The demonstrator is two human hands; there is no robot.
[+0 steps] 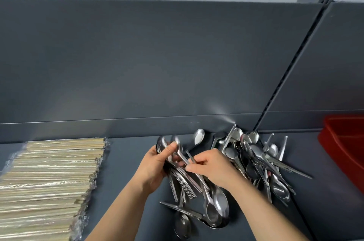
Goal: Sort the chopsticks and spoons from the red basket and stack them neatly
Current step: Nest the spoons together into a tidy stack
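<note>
Across the dark grey worktop (128, 162), backed by a grey wall panel (137, 59), wrapped chopsticks (49, 177) lie stacked in neat rows at the left. Far right, the red basket (342, 142) sits at the edge, only partly in view. Between them, a loose pile of steel spoons (256, 158) sprawls against the panel. Centre stage: the left hand (155, 166) is clamped around a bundle of spoons (177, 173), handles fanning downward. The right hand (212, 166) pinches one spoon handle, fingers curled, touching that bundle.
</note>
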